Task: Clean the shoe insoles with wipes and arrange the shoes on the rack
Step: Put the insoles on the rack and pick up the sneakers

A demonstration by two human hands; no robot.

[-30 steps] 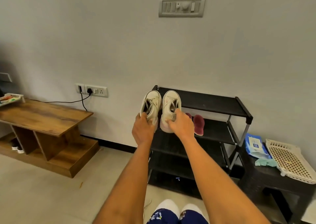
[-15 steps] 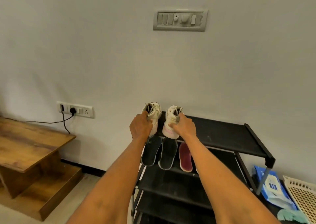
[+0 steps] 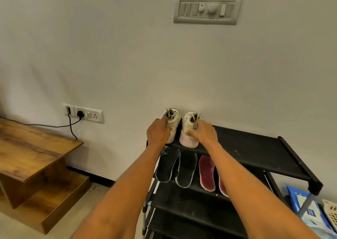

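**White sneakers on top shelf of rack**

Left sneaker and right sneaker stand side by side at the left end of the black rack's top shelf, toes toward the wall. Left hand grips the left one, right hand the right. Next shelf down: two dark insoles, two maroon insoles. Wipes pack lower right.

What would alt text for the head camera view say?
Two hands set a pair of white sneakers on the top shelf of a black shoe rack against a wall, the left hand gripping one sneaker, the right hand the other. Insoles lie on the shelf below.
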